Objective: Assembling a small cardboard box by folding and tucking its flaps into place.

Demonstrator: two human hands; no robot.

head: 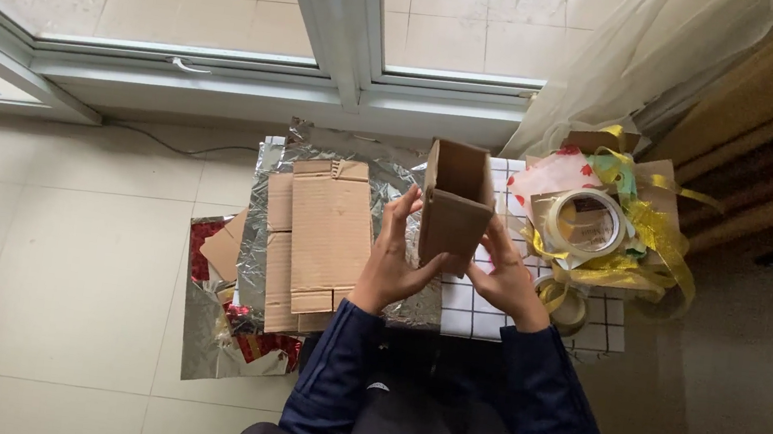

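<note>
Left hand (393,259): your fingers are clasped on the left face of the small cardboard box (453,203), thumb at its lower edge.
Right hand (506,275): your fingers grasp the lower right side of the same box from behind.
Box position: you hold it upright, raised above the work surface, between both hands, with its open top facing the window frame (343,86).
Beneath the hands: a white sheet with a dark grid pattern (478,305) lies under the box and your right hand.
Left of the grip: flattened corrugated cardboard pieces (321,239) rest on silver foil wrapping (254,231); a red patterned sheet (203,250) shows at the foil's left edge.
Right of the grip: a large roll of tape (585,223) lies among yellow and green ribbon (651,233); a smaller tape roll (570,306) lies just beside your right hand.
Surroundings: pale floor tiles (63,248) and a sheer curtain (657,54) at the upper right.
Sleeves: dark blue (334,376).
</note>
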